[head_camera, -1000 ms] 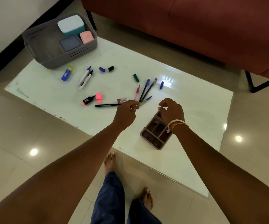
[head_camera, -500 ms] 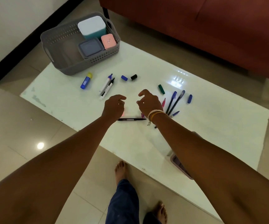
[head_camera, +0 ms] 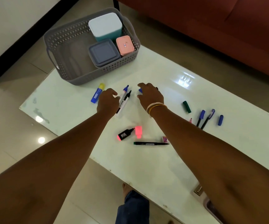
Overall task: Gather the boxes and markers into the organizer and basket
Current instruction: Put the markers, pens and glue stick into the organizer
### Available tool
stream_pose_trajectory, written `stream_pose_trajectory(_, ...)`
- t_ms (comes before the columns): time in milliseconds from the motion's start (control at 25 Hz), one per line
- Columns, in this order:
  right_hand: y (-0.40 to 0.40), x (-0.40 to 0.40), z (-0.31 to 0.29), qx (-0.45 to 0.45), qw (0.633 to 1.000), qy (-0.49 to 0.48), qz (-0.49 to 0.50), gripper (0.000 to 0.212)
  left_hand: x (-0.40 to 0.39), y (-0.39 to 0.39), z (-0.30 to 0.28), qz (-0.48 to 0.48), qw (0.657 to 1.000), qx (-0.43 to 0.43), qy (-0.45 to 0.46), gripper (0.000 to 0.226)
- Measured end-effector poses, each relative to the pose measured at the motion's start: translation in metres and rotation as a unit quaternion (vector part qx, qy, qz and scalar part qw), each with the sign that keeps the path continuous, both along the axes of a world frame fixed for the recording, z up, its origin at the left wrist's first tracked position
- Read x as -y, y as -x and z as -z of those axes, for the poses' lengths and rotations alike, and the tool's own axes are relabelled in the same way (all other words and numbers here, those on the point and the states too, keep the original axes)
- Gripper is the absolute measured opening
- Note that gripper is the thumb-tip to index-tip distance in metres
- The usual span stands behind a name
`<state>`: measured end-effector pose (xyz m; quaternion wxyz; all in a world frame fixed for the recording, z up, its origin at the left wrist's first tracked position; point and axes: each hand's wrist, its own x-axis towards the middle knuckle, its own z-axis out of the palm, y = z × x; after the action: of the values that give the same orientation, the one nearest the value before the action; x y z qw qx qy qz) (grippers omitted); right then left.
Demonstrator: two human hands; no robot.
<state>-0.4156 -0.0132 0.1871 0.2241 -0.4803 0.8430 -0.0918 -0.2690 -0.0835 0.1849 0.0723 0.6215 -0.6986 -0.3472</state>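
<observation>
At the bottom right edge of the frame I see a corner of the organizer (head_camera: 211, 207) on the table (head_camera: 146, 167), mostly behind my right arm. Mid-frame, my left hand (head_camera: 107, 102) hovers open over two markers (head_camera: 124, 99) and my right hand (head_camera: 150, 96) hangs open beside a blue cap (head_camera: 140, 90). At upper left the basket (head_camera: 62, 44) holds three boxes (head_camera: 104, 53).

The highlighter (head_camera: 126, 134) and other labels are too blurred to read.
</observation>
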Motion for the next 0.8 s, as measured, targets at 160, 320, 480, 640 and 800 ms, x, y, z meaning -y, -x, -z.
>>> stream_pose_trajectory(160, -0.003, 0.006, 0.008, -0.077, 0.996, -0.02, -0.044, 0.037, 0.008, 0.008, 0.014, 0.055, 0.996, 0.062, -0.045, 0.032)
stream_pose_trajectory(320, -0.007, 0.007, -0.001, 0.131, 0.978, 0.071, 0.147, 0.024, 0.01, 0.009, 0.006, 0.043, 0.996, 0.061, -0.055, 0.03)
stream_pose_trajectory(480, 0.003, 0.008, -0.018, 0.334, 0.893, 0.169, 0.251, 0.021, 0.005, 0.002, -0.019, 0.052, 0.998, -0.028, -0.034, 0.021)
stream_pose_trajectory(640, 0.012, 0.001, -0.042, 0.436, 0.851, 0.162, 0.244, 0.026, -0.01, -0.003, -0.041, 0.077, 0.992, -0.089, -0.052, 0.013)
stream_pose_trajectory(800, 0.015, -0.012, -0.056, 0.406, 0.878, 0.165, 0.191, 0.023, -0.023, -0.004, -0.055, 0.079, 0.99, -0.106, -0.043, 0.008)
